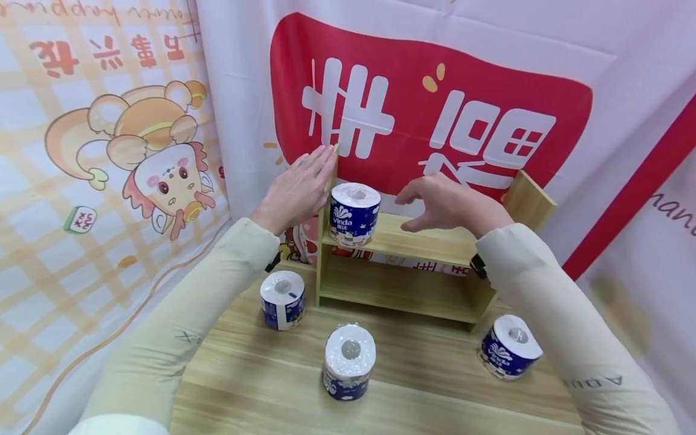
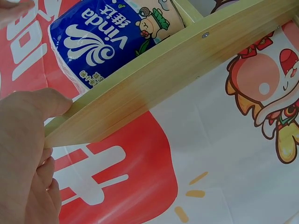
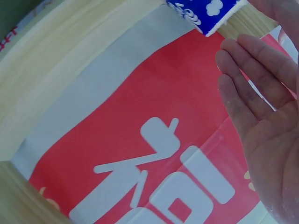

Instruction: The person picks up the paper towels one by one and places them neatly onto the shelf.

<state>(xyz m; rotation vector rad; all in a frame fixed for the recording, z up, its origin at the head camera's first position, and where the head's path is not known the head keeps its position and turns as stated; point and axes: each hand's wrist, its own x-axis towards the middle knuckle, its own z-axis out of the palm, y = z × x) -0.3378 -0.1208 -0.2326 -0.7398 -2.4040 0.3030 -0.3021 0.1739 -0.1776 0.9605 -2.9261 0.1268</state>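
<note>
On the upper board of a small wooden shelf point(image 1: 429, 235), a toilet paper roll point(image 1: 353, 220) in blue wrapping stands against the left side panel point(image 2: 154, 79). My left hand point(image 1: 301, 190) is at the top end of that panel, which lies between the thumb and the fingers in the left wrist view. Right of the roll, my right hand point(image 1: 443, 202) hovers above the upper board, fingers spread from the thumb and nothing held. The right wrist view shows its palm point(image 3: 275, 154) and extended fingers, with a corner of the roll point(image 3: 205, 14) beyond them.
On the wooden table point(image 1: 261, 386) stand more wrapped rolls: one left of the shelf point(image 1: 283, 300), one in front point(image 1: 349, 362) and one at the right point(image 1: 511, 347). Behind the shelf hangs a white cloth with a red print point(image 1: 424, 78). A cable point(image 1: 119, 329) runs along the left.
</note>
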